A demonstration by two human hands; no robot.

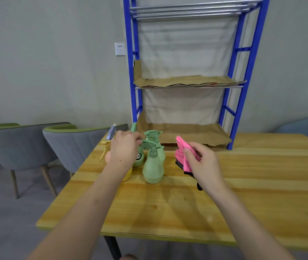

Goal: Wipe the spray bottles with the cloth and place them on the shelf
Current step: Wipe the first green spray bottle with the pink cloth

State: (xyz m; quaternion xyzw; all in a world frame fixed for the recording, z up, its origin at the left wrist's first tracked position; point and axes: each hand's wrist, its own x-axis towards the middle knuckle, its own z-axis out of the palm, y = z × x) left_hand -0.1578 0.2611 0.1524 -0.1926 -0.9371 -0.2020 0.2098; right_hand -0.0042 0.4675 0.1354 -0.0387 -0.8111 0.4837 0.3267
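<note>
The bottles stand in a tight cluster on the table (168,207), just left of the rack's front edge, and the front green bottle (153,167) is upright, its long axis vertical and its sprayer head pointing left towards the left hand (125,149). That hand reaches over the cluster with its back to the camera and its fingers curled down onto the green sprayer head. Whether they have closed on it I cannot tell, since the knuckles hide the contact. A yellow bottle (127,175) sits partly under the left wrist, and more green ones stand just behind. The right hand (204,164) is to the right of the cluster, near but apart from it, pinching a bunched pink cloth (184,156) between thumb and fingers so that it hangs clear of the table. The left hand is plainly the nearer one to the bottle, so the lift looks like its job, straight up by the neck, then across to the cloth. The lowest shelf (187,134), lined with cardboard, lies just behind and to the right, at table level
</note>
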